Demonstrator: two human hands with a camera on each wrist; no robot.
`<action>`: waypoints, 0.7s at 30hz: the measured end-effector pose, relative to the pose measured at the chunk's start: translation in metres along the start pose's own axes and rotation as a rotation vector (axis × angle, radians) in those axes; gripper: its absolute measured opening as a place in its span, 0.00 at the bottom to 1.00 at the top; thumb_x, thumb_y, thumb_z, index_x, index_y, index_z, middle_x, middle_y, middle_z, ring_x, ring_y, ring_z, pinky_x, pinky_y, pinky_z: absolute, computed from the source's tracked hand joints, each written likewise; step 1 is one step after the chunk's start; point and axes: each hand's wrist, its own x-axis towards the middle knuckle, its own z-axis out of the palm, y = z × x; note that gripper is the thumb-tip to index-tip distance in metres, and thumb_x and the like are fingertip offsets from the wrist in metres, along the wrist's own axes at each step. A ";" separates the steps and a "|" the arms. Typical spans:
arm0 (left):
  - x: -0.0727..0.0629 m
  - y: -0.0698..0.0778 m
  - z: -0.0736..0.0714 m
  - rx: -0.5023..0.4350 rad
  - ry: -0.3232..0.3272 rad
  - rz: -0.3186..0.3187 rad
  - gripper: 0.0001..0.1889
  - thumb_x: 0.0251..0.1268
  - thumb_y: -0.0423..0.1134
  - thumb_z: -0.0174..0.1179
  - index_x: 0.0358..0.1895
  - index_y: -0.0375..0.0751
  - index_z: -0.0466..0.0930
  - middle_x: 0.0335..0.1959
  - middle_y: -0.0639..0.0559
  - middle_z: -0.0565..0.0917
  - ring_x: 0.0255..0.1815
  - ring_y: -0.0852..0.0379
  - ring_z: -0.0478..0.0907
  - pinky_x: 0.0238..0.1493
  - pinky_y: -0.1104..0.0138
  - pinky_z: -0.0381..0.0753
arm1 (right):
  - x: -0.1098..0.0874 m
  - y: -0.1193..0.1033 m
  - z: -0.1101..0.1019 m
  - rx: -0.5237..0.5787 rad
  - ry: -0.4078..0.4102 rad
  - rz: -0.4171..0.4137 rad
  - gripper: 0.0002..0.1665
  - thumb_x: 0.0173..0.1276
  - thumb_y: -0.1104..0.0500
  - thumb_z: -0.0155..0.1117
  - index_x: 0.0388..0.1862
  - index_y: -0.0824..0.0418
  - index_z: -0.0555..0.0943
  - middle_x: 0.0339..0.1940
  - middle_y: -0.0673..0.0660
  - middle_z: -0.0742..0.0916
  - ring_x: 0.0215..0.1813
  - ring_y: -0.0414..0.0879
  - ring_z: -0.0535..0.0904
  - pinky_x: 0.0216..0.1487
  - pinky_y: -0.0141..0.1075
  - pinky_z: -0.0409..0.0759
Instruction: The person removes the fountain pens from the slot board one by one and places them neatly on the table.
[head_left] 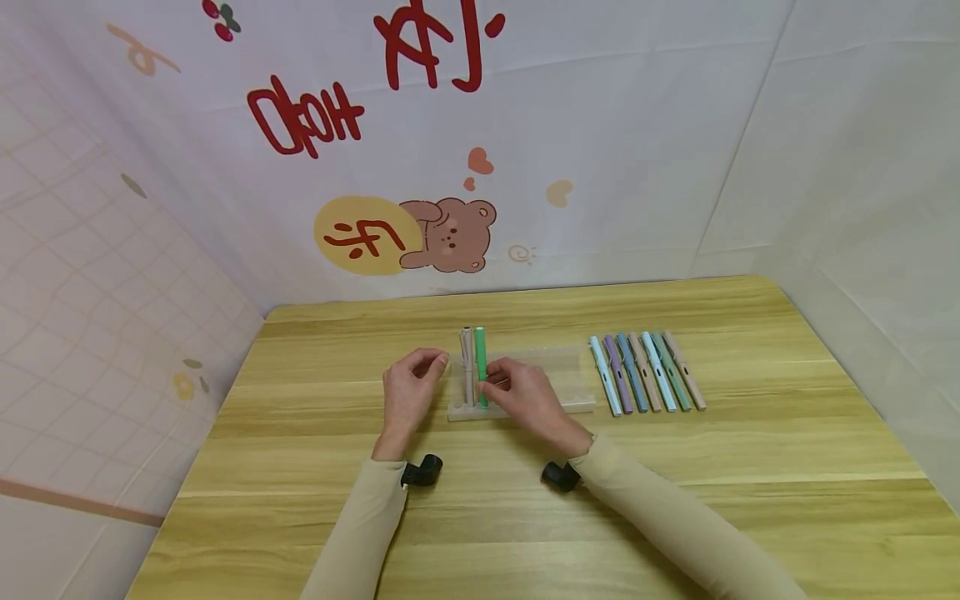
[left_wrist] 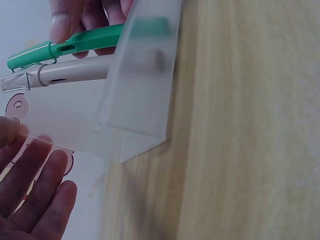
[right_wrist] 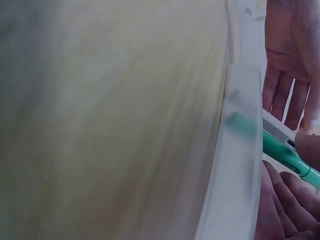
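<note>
A clear plastic pen stand point(head_left: 555, 375) with a frosted front lip point(left_wrist: 145, 75) lies on the table. My left hand point(head_left: 412, 392) pinches its left edge between thumb and fingers, the other fingers spread behind the sheet in the left wrist view. My right hand point(head_left: 528, 398) holds a green pen point(head_left: 481, 346) between thumb and fingers. The pen's lower end shows blurred through the lip. Right beside it, a grey-beige pen point(left_wrist: 75, 70) with a metal clip rests in the stand, its end also behind the lip.
To the right of the stand lies a row of several capped pens point(head_left: 645, 373) in light blue, purple, blue, beige and green. The wooden table point(head_left: 495, 533) meets a printed white cloth backdrop point(head_left: 637, 150) behind.
</note>
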 end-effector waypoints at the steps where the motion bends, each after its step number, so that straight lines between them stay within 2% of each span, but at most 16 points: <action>1: 0.000 0.000 0.000 -0.001 0.000 0.000 0.08 0.71 0.40 0.68 0.43 0.40 0.91 0.39 0.47 0.91 0.39 0.51 0.86 0.44 0.58 0.82 | 0.000 0.000 0.001 -0.005 0.001 -0.001 0.14 0.70 0.57 0.74 0.49 0.64 0.86 0.41 0.54 0.91 0.41 0.43 0.88 0.44 0.38 0.85; 10: 0.000 0.000 0.001 0.005 0.003 0.001 0.08 0.71 0.40 0.68 0.43 0.39 0.91 0.39 0.47 0.91 0.39 0.51 0.86 0.44 0.58 0.82 | 0.002 0.000 0.005 -0.045 0.023 -0.011 0.12 0.69 0.56 0.74 0.45 0.62 0.85 0.37 0.52 0.90 0.38 0.42 0.87 0.42 0.38 0.85; 21: -0.001 0.000 0.001 -0.007 0.000 -0.013 0.08 0.71 0.40 0.68 0.43 0.40 0.91 0.40 0.47 0.91 0.40 0.51 0.87 0.45 0.56 0.83 | 0.001 -0.003 0.001 -0.040 0.036 0.008 0.11 0.71 0.56 0.72 0.45 0.62 0.85 0.36 0.51 0.89 0.36 0.39 0.84 0.38 0.36 0.83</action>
